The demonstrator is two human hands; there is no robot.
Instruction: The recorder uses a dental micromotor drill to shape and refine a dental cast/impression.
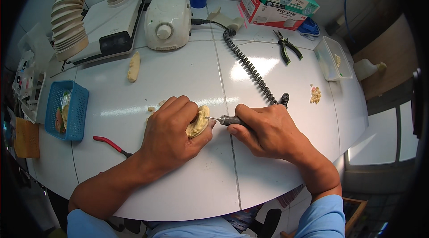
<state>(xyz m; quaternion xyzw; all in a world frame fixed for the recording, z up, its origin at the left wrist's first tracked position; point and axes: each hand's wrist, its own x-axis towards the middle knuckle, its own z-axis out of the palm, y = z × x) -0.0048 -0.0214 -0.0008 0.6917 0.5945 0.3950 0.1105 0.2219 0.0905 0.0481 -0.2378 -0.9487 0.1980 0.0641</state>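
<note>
My left hand (174,126) grips a yellowish dental plaster model (199,124) near the middle of the white tabletop, fingers curled over its left side and thumb along its lower edge. From the right, my right hand (268,130) holds a dark rotary handpiece (232,121) like a pen. Its thin metal bur points left and meets the model, or lies just over it. A black coiled cord (250,65) runs from behind my right hand up to the white control unit (168,23). Small pale pieces (151,109) lie beside my left hand.
A ribbed hose (69,19) bends over the far left. A blue basket (67,110) and red-handled pliers (109,143) stand left. At right are black pliers (288,48), a clear box (330,61) and a pile of tooth-like bits (315,95). Another pale cast (133,67) lies farther back.
</note>
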